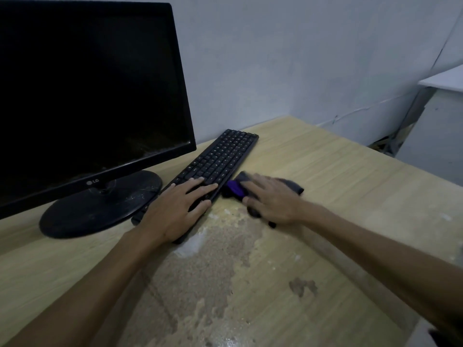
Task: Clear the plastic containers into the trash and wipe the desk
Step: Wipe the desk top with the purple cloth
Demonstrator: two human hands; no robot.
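Note:
A dark cloth with a purple patch [236, 188] lies on the light wooden desk [338, 176], right beside the keyboard's near right edge. My right hand [273, 199] presses flat on this cloth with fingers spread; the cloth looks blurred. My left hand [180, 209] rests on the near end of the black keyboard [220, 159], fingers spread over the keys. No plastic containers are in view.
A black LG monitor [82, 96] on a round dusty base [100, 204] stands at the left. The desk's veneer is worn away in a large rough patch [213, 266] in front of me. A grey wall runs behind; a white cabinet [436, 121] stands at the right.

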